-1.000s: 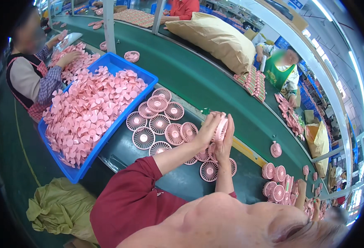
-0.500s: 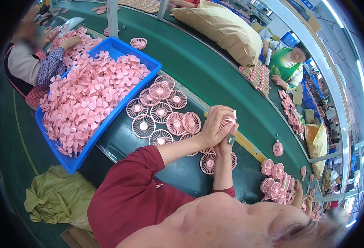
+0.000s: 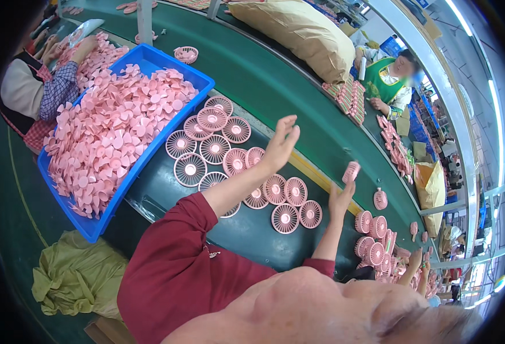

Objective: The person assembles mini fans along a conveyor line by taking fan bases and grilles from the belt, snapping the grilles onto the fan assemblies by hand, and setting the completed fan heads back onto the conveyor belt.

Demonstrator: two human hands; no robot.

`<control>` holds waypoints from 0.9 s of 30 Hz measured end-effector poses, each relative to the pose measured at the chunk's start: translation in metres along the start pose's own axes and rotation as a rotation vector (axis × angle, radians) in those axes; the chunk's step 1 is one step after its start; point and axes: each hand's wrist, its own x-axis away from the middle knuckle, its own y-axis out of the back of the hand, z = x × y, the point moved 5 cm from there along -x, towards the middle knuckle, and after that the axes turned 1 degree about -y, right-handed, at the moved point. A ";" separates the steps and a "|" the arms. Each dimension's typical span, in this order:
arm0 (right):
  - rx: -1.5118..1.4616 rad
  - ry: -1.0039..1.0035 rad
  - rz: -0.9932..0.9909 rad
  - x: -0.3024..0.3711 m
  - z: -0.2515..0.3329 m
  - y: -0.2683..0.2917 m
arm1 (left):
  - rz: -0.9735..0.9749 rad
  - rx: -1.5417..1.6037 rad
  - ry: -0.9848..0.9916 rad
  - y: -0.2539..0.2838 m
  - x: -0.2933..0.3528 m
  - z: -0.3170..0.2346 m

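Note:
My left hand (image 3: 281, 148) is raised over the bench's far edge, empty, with its fingers apart. To its right, my right hand (image 3: 340, 200) holds a round pink fan head (image 3: 351, 172) at its fingertips, beside the green conveyor belt. Below and between my arms, pink round fan grilles (image 3: 285, 218) with thin spokes lie flat on the dark bench (image 3: 252, 246), some overlapping. My left forearm hides part of this group. Another pink fan head (image 3: 380, 199) stands on the belt, to the right of my right hand and apart from it.
On the left, a blue tray (image 3: 160, 136) is heaped with pink fan blades (image 3: 114, 137). Assembled pink fan heads (image 3: 363, 221) are stacked at the right. Across the belt (image 3: 252, 86) lies a large tan sack (image 3: 298, 35). Co-workers sit at far left and far right.
My hands have parted: both were together around a pink fan head. The left has moved left and opened; the right has moved right toward the belt with the fan head.

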 end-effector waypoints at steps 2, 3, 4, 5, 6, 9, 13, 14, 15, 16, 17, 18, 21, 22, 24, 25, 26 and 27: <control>-0.015 0.060 0.194 0.032 0.017 0.020 | 0.017 -0.002 0.012 -0.002 -0.011 -0.006; -0.029 0.072 0.241 0.047 0.032 0.029 | 0.025 -0.031 -0.030 0.000 -0.018 -0.007; -0.064 0.097 0.315 0.062 0.049 0.027 | 0.005 -0.082 -0.071 0.014 -0.024 -0.009; -0.097 0.133 0.382 0.075 0.065 0.024 | -0.050 -0.164 -0.094 0.031 -0.031 -0.012; -0.090 0.133 0.394 0.084 0.068 0.036 | -0.005 -0.233 -0.165 0.021 -0.051 -0.011; 0.095 0.213 0.399 0.102 0.070 0.029 | -0.023 -0.535 -0.365 0.051 -0.109 -0.010; 0.044 0.203 0.248 0.108 0.064 0.019 | -0.061 -1.170 -0.400 0.121 -0.181 -0.021; 0.045 0.225 0.228 0.111 0.070 0.014 | -0.131 -1.352 -0.409 0.158 -0.188 -0.026; 0.051 0.222 0.213 0.113 0.071 0.015 | -0.172 -1.504 -0.315 0.183 -0.204 -0.021; 0.062 0.215 0.197 0.114 0.069 0.017 | -0.154 -1.580 -0.155 0.201 -0.219 -0.020; 0.047 0.204 0.187 0.114 0.071 0.019 | -0.157 -1.741 -0.075 0.224 -0.231 -0.023; 0.044 0.206 0.172 0.114 0.072 0.019 | -0.224 -1.818 -0.086 0.247 -0.238 -0.030; 0.048 0.168 0.143 0.115 0.061 0.021 | -0.171 -1.962 0.167 0.245 -0.251 -0.039; 0.010 0.205 0.177 0.117 0.072 0.016 | -0.192 -2.075 0.208 0.306 -0.249 -0.040; 0.098 0.158 0.119 0.112 0.053 0.024 | -0.151 -1.874 0.215 0.246 -0.269 -0.009; 0.064 0.179 0.129 0.112 0.061 0.021 | -0.302 -1.848 0.274 0.298 -0.271 -0.002; 0.021 0.197 0.139 0.112 0.068 0.018 | -0.185 -1.880 0.298 0.347 -0.277 0.004; -0.053 0.217 0.157 0.113 0.074 0.017 | -0.134 -2.062 0.207 0.408 -0.280 -0.023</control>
